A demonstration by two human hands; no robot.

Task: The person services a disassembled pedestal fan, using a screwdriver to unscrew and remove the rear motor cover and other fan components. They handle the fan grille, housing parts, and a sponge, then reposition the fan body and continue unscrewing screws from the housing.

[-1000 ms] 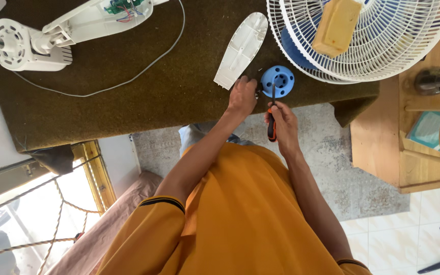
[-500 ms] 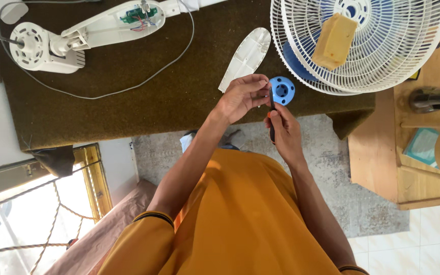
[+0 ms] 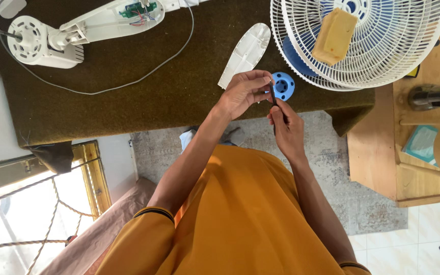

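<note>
My right hand [image 3: 287, 128] grips a screwdriver [image 3: 272, 98] with a dark shaft, its tip pointing up. My left hand [image 3: 243, 91] pinches the upper end of that shaft with its fingertips; whether a screw sits there I cannot tell. Just right of my left fingers, a blue round fan hub [image 3: 284, 85] lies on the brown cloth-covered table [image 3: 143, 97]. A white oblong plastic cover [image 3: 245, 53] lies just above my left hand.
A white fan guard [image 3: 383, 46] with a yellowish block [image 3: 335, 34] on it lies at the top right. A white fan motor and stand [image 3: 72, 35] with a grey cord [image 3: 143, 74] lies at the top left. A wooden stool [image 3: 418, 147] stands at the right.
My left hand left the blue hub and closed on the screwdriver's upper end. My right hand raised the screwdriver a little; both hands now meet in front of the hub.
</note>
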